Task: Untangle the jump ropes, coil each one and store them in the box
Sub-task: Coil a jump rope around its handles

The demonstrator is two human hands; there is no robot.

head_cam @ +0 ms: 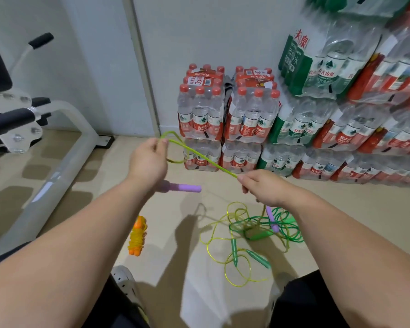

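A person holds a yellow-green rope (208, 162) taut over the floor. The left hand (149, 159) pinches gathered loops at far left, and the right hand (263, 185) pinches the strand nearer right. To coil it well, the right hand should likely feed even loops to the left, lifting slack clear of the tangle (246, 233) lying below. Counted: two purple handles (185, 187), three green handles (258, 258), one orange coiled rope (137, 235). No box shows.

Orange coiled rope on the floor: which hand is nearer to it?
Left. The left hand is raised almost straight above the orange coiled rope, pinching the yellow-green rope; the right hand holds the same rope farther right, above the tangled pile.
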